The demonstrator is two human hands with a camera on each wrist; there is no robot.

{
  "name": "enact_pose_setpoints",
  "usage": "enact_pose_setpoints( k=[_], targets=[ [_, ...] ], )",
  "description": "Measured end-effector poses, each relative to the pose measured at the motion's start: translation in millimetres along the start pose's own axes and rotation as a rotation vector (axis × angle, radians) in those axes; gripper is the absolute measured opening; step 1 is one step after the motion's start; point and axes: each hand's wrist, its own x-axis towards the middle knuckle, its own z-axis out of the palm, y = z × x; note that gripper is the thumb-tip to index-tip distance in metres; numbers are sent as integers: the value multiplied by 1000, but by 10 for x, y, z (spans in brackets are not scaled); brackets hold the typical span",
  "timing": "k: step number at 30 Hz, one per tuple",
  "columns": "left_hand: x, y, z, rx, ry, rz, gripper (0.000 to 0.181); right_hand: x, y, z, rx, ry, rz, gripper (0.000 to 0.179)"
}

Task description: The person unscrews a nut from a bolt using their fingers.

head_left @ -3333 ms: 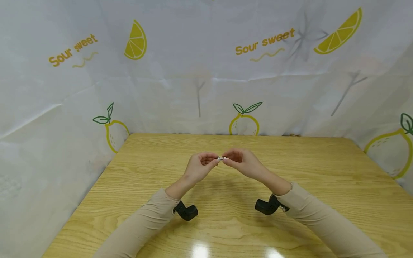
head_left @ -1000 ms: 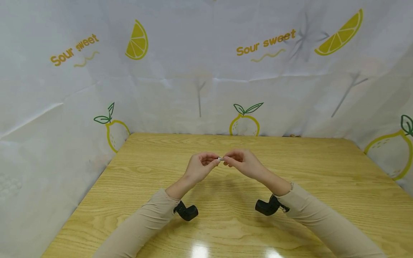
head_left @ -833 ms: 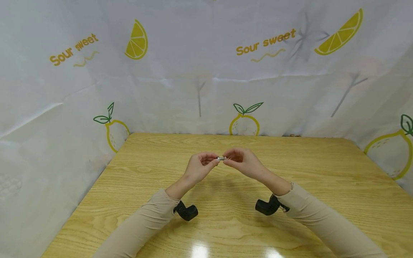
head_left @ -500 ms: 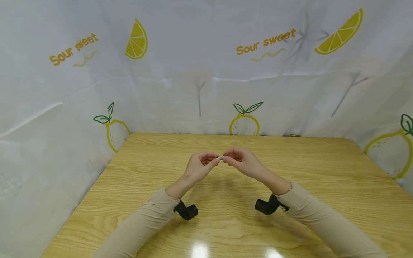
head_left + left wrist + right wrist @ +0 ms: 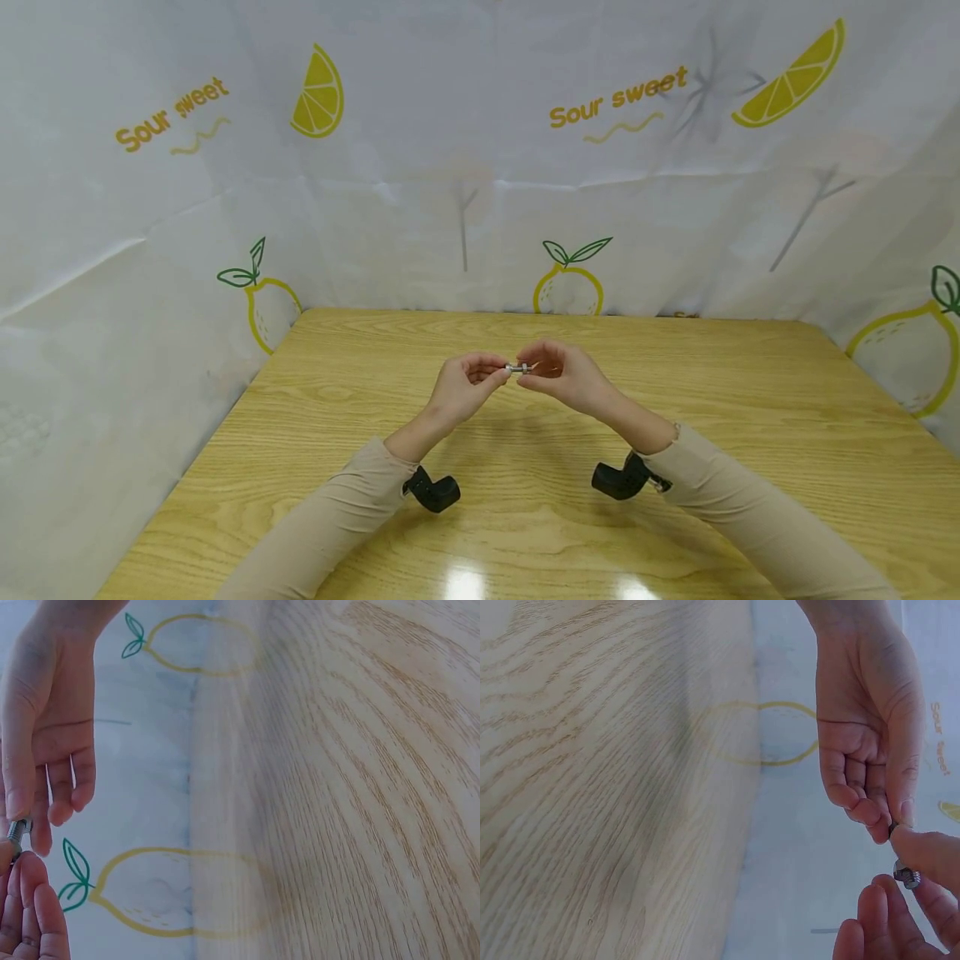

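Observation:
A small metal bolt (image 5: 515, 368) lies level between the two hands, above the table. A hex nut (image 5: 525, 367) sits on its shaft toward the right end. My left hand (image 5: 461, 390) pinches the left end of the bolt, whose head is mostly hidden by the fingertips. My right hand (image 5: 573, 379) is around the nut, thumb below and fingers above, with a gap showing between them. The right wrist view shows the nut (image 5: 906, 874) between the right thumb and fingers; light contact cannot be ruled out. In the left wrist view the bolt (image 5: 15, 831) shows its thread.
The wooden table (image 5: 360, 467) spreads below both hands. A white cloth (image 5: 420, 225) with lemon prints hangs behind it and along the sides. Black wrist cameras sit under both sleeves, one at the left (image 5: 437, 492) and one at the right (image 5: 621, 481).
Half a second ago the right thumb and fingers were together over the nut. Now they have parted, and the nut and more of the shaft show. The left hand keeps its hold.

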Motion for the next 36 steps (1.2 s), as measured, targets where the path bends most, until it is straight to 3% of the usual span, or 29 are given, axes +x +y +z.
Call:
enact_pose_setpoints(
  k=[9,18,27,36],
  targets=[
    [7,-18,1,12,-1,-6,22,3,1,-5,-42,-44,33,31],
    [12,-30,-2,2,2,8,20,-2,20,-3,-35,-6,26,29],
    [4,-7,2,8,4,0,21,-5,1,-24,-36,-44,45,33],
    [-8,5,2,-2,-2,13,21,-14,37,-18,-23,-3,7,28]
  ],
)
